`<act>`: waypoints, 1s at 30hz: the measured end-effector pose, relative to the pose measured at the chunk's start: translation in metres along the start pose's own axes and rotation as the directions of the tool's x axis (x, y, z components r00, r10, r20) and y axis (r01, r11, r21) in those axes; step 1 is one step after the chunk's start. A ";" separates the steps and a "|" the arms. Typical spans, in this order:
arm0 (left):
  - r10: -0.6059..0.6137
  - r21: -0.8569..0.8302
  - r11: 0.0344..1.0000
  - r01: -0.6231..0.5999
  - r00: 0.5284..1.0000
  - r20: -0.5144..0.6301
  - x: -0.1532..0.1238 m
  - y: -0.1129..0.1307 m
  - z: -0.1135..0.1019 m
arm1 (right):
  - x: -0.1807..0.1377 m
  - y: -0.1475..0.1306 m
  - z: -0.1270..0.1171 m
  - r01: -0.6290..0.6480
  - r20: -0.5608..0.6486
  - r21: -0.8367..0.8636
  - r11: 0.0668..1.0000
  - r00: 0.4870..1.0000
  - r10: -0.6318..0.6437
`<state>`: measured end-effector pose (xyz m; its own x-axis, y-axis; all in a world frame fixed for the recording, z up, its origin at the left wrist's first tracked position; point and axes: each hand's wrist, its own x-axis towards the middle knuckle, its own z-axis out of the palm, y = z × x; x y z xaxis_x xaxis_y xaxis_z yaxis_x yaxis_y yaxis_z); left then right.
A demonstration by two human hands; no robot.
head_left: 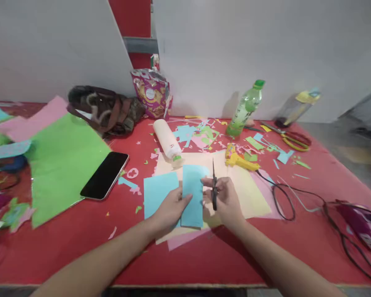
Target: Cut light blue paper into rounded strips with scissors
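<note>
Blue folded paper [193, 181]: pinching it with left hand [172, 204] just in front of green-capped white tube [166, 138], holding black scissors [214, 187] in right hand [227, 201], folding seemingly done, with no cut-out shape visible yet.

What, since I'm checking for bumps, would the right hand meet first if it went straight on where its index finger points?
The right hand would likely meet the blue paper held in the left hand; the fingertip is at its edge, though contact is unclear.
</note>
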<state>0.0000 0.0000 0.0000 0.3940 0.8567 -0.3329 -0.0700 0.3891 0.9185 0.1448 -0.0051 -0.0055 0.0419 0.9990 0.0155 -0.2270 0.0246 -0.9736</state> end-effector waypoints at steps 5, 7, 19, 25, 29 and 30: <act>-0.011 -0.041 0.999 0.011 1.000 0.004 0.003 -0.002 0.001 | -0.004 -0.006 0.003 -0.045 0.025 -0.012 0.999 0.999 0.045; -0.008 -0.048 0.999 0.009 1.000 0.014 0.003 -0.003 0.000 | -0.004 -0.008 0.003 -0.052 0.036 -0.022 0.998 0.998 0.052; -0.028 -0.008 1.000 0.028 0.999 -0.016 0.002 -0.003 -0.001 | -0.004 -0.006 0.001 -0.027 0.053 -0.047 0.999 0.998 0.029; -0.020 -0.025 0.999 0.021 1.000 0.020 0.003 -0.003 -0.003 | -0.006 -0.009 0.001 -0.056 0.088 -0.080 0.995 0.994 0.063; -0.040 -0.019 0.999 0.040 0.999 0.025 0.001 0.000 -0.002 | -0.006 -0.008 0.001 -0.052 0.094 -0.078 0.996 0.994 0.059; -0.046 -0.015 0.999 0.046 0.999 0.026 0.001 0.001 -0.002 | -0.006 -0.007 0.001 -0.047 0.096 -0.071 0.996 0.994 0.053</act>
<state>-0.0014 0.0019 0.0000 0.4204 0.8290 -0.3687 -0.0660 0.4332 0.8989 0.1452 -0.0112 0.0014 -0.0641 0.9978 -0.0147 -0.1589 -0.0248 -0.9870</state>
